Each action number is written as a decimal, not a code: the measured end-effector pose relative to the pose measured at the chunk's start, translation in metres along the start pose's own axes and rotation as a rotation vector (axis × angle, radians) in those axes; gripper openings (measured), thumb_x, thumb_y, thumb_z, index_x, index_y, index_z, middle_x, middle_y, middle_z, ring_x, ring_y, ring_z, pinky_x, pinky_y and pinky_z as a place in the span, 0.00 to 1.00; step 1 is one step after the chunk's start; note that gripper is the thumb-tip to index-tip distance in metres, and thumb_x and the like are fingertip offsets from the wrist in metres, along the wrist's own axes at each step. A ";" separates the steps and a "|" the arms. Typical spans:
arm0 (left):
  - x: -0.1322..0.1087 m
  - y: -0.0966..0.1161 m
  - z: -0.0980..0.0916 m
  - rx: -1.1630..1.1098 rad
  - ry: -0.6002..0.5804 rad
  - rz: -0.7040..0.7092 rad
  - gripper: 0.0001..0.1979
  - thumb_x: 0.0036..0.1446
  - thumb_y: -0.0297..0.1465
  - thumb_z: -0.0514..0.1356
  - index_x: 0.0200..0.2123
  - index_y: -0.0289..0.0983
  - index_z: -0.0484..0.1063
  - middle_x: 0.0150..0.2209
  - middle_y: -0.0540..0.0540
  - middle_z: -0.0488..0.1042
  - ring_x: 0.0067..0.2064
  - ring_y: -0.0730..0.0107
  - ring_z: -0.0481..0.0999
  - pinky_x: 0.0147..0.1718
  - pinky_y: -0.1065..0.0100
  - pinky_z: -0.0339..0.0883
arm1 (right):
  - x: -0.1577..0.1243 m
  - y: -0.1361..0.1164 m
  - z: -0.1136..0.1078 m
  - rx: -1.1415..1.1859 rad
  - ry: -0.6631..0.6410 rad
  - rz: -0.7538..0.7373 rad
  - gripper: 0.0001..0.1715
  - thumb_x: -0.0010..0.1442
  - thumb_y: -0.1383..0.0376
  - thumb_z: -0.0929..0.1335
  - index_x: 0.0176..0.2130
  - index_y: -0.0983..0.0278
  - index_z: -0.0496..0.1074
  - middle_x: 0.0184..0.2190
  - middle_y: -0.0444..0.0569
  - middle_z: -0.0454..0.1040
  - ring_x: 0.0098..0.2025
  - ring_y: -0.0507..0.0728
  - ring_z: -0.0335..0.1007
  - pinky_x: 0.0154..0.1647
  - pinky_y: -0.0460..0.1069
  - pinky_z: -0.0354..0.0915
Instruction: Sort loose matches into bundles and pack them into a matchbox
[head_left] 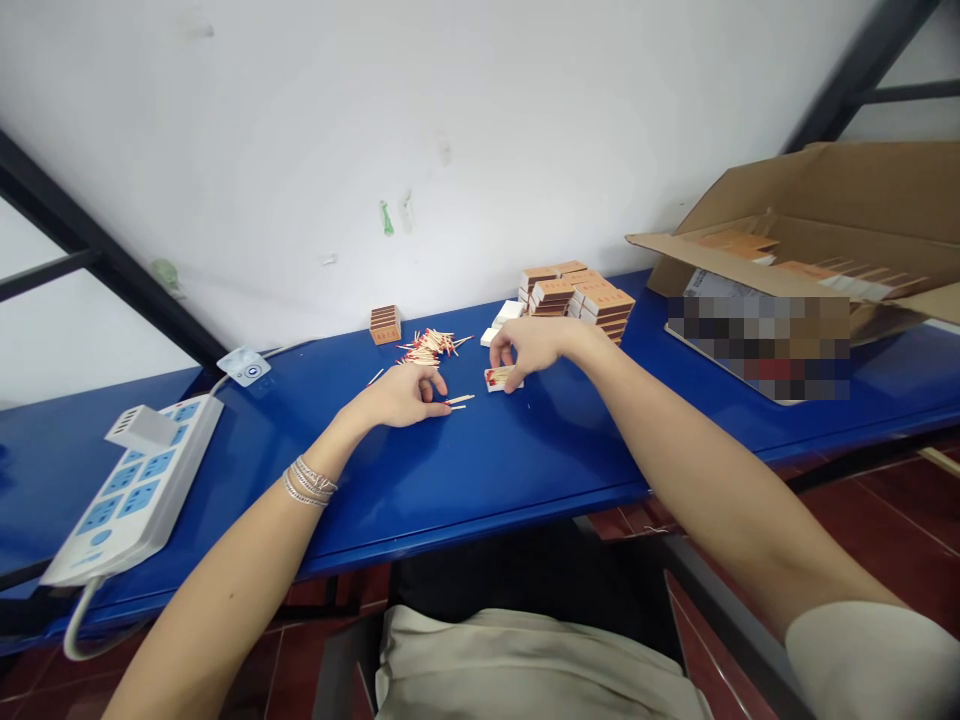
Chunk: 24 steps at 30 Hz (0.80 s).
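My left hand point(409, 395), with chain bracelets on its wrist, has its thumb and fingers closed at the tips on a few matches point(461, 400); their pale sticks point right. Whether every one is gripped or some lie on the table is hard to tell. Behind that hand a loose pile of red-tipped matches point(431, 347) lies on the blue table point(480, 470). My right hand point(529, 345) grips a small white matchbox tray point(495, 378) holding matches, its fingers on the far side and thumb on the near side. White matchbox trays point(506, 315) sit just behind it, partly hidden.
Stacked matchboxes point(600, 300) stand by the wall at right, and a smaller stack point(385, 324) at left. An open cardboard box point(825, 230) with more matchboxes is far right. A power strip point(142, 490), a plug and a cable occupy the left side.
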<state>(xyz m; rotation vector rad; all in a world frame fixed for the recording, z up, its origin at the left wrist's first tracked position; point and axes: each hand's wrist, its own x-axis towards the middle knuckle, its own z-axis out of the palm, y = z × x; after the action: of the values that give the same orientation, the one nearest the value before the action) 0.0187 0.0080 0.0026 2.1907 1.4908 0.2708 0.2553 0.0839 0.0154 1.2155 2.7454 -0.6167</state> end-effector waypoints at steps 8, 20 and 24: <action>0.003 -0.003 0.003 0.175 0.054 0.042 0.07 0.52 0.34 0.61 0.30 0.38 0.76 0.24 0.50 0.73 0.26 0.72 0.71 0.27 0.69 0.61 | 0.000 -0.006 0.001 0.007 0.023 -0.016 0.26 0.39 0.55 0.77 0.38 0.63 0.77 0.34 0.47 0.77 0.31 0.55 0.70 0.29 0.47 0.59; 0.004 -0.005 0.008 0.251 0.149 0.176 0.10 0.54 0.37 0.60 0.37 0.37 0.73 0.39 0.43 0.73 0.41 0.63 0.72 0.42 0.62 0.66 | -0.001 -0.028 0.005 0.154 0.012 -0.157 0.34 0.36 0.49 0.77 0.40 0.64 0.76 0.36 0.48 0.78 0.33 0.55 0.71 0.31 0.47 0.61; 0.005 -0.001 0.012 0.270 0.150 0.136 0.06 0.57 0.30 0.57 0.35 0.36 0.73 0.39 0.42 0.72 0.43 0.62 0.72 0.46 0.61 0.66 | 0.001 -0.027 0.008 0.186 0.051 -0.181 0.30 0.40 0.48 0.76 0.39 0.65 0.76 0.33 0.48 0.77 0.32 0.54 0.71 0.31 0.47 0.61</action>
<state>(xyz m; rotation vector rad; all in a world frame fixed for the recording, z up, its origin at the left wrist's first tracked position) 0.0243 0.0099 -0.0087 2.5418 1.5349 0.2991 0.2341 0.0653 0.0172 1.0339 2.9179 -0.8895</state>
